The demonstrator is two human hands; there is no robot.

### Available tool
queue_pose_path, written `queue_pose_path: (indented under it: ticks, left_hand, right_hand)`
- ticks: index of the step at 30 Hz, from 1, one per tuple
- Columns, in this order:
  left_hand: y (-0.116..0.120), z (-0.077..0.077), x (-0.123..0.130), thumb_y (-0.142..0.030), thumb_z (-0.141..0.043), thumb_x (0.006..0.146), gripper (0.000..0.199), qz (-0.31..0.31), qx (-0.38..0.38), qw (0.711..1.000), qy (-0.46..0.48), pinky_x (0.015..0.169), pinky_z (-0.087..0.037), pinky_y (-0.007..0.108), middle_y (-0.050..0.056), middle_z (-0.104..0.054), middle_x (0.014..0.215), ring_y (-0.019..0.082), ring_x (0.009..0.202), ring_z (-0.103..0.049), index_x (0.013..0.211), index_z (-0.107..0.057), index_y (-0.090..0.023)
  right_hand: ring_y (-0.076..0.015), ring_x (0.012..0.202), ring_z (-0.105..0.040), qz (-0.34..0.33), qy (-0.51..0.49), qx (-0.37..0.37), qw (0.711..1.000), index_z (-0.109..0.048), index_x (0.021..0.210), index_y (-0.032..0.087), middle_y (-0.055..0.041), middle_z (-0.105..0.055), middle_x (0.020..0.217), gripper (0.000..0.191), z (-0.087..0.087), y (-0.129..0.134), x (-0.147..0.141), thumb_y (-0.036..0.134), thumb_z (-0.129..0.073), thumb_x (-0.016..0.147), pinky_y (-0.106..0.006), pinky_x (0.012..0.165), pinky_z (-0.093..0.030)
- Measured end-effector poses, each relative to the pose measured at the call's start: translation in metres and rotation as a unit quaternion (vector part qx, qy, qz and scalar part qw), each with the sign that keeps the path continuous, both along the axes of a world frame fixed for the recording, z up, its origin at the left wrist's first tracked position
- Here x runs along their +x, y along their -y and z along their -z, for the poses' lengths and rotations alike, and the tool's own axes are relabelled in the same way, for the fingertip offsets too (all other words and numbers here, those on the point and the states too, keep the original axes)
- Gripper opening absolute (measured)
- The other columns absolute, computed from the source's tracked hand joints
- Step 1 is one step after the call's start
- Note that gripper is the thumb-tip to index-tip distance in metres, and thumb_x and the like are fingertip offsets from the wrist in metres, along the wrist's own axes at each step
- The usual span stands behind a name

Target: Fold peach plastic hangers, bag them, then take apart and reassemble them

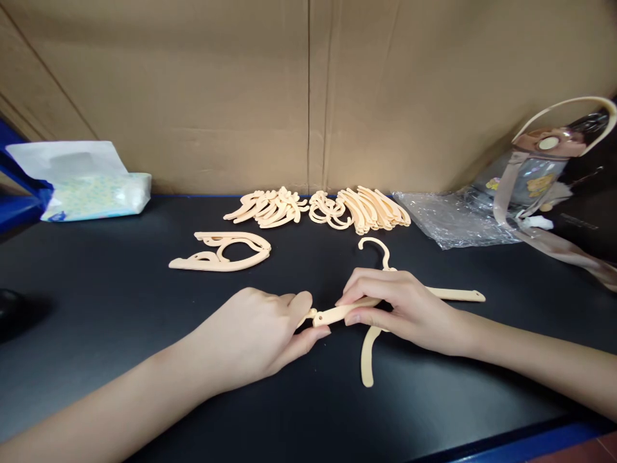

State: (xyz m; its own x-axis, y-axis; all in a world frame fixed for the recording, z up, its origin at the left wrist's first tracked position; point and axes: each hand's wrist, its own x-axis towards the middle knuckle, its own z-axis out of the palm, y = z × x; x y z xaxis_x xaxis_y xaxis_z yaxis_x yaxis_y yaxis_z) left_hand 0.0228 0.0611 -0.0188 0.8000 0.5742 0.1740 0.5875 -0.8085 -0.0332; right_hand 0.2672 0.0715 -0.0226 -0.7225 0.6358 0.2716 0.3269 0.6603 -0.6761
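A beige plastic folding hanger (pixel 456 294) is between my hands over the black tabletop, its hook (pixel 376 243) pointing away from me. My right hand (pixel 402 312) is closed around one hanger arm near the middle, covering the centre joint. From under that hand a curved piece (pixel 367 360) sticks out toward me. My left hand (pixel 263 331) pinches a small beige piece (pixel 302 318) against the free end of the arm, by its hole; the fingers hide most of that piece. Farther left lies a folded hanger (pixel 250 262).
At the back lie a pile of curved hanger parts (pixel 272 207), several hooks (pixel 331 211) and a stack of hanger arms (pixel 376 209). A tissue pack (pixel 96 193) stands at left. Clear plastic wrap (pixel 446 218) and a strapped water bottle (pixel 530 173) are at right, before a cardboard wall (pixel 216 96).
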Motion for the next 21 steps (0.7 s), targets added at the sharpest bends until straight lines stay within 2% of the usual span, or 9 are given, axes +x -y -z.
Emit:
queue_pose_path:
  ticks: [7, 15, 18, 21]
  left_hand:
    - [0.0007, -0.0006, -0.0009, -0.031, -0.037, 0.102, 0.028, -0.005, -0.019, 1.000, -0.008, 0.040, -0.028, 0.029, -0.005, -0.053, 0.055, 0.018, 0.041, -0.058, 0.076, -0.043, -0.021]
    - [0.0031, -0.0029, 0.0013, -0.025, -0.029, 0.104, 0.031, 0.012, -0.020, 1.000, -0.014, 0.040, -0.028, 0.028, -0.005, -0.052, 0.056, 0.016, 0.040, -0.055, 0.074, -0.038, -0.023]
    - [0.0030, -0.0025, 0.0012, -0.025, -0.030, 0.104, 0.032, 0.016, 0.002, 1.000, -0.009, 0.040, -0.027, 0.028, -0.004, -0.053, 0.056, 0.015, 0.041, -0.056, 0.074, -0.040, -0.022]
    - [0.0030, -0.0038, 0.0011, -0.026, -0.027, 0.104, 0.035, 0.022, 0.068, 0.997, -0.001, 0.040, -0.028, 0.029, -0.003, -0.054, 0.056, 0.015, 0.040, -0.056, 0.074, -0.044, -0.021]
  right_hand:
    - [-0.0082, 0.077, -0.062, 0.007, -0.002, -0.028, 1.000, -0.064, 0.096, 0.016, -0.0013, -0.063, 0.091, 0.013, 0.0018, -0.0010, -0.0001, 0.028, -0.059, 0.096, -0.019, 0.069, -0.047]
    - [-0.0086, 0.077, -0.062, 0.015, 0.000, -0.016, 1.000, -0.063, 0.095, 0.018, -0.0013, -0.063, 0.091, 0.010, -0.0005, -0.0001, -0.0011, 0.027, -0.059, 0.096, -0.020, 0.070, -0.048]
    - [-0.0088, 0.077, -0.063, 0.011, -0.003, -0.016, 1.000, -0.063, 0.095, 0.018, -0.0017, -0.063, 0.091, 0.010, -0.0009, 0.0006, -0.0010, 0.027, -0.059, 0.096, -0.020, 0.069, -0.048]
    - [-0.0092, 0.076, -0.063, 0.011, -0.002, 0.002, 1.000, -0.064, 0.097, 0.017, -0.0024, -0.064, 0.091, 0.010, -0.0013, 0.0017, -0.0006, 0.026, -0.058, 0.097, -0.020, 0.067, -0.047]
